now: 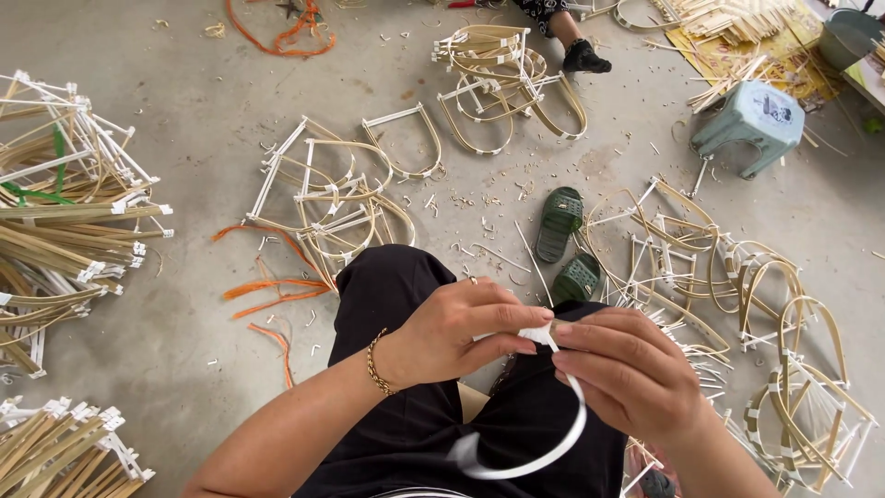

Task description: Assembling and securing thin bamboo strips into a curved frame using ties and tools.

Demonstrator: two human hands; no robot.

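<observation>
1. The left hand (461, 327) and the right hand (627, 364) meet over the person's lap, fingertips almost touching.
2. Both pinch the same white strip (544, 443): thumb and fingers of each hand are clamped on its upper end, where it is folded into a small white wad between them.
3. Below the hands the strip hangs in a loose curve across the black trousers (406, 304), its free end lying near the left forearm.
4. A gold chain bracelet (376, 364) sits on the left wrist.
5. On the concrete floor (184, 120) lie arched bamboo frames (336, 198) with white binding; more are heaped at the left and right.
6. Two green sandals (560, 221) lie just beyond the knees, and a pale green stool (749, 120) stands further off.
7. Orange strips (267, 290) lie left of the knee.
</observation>
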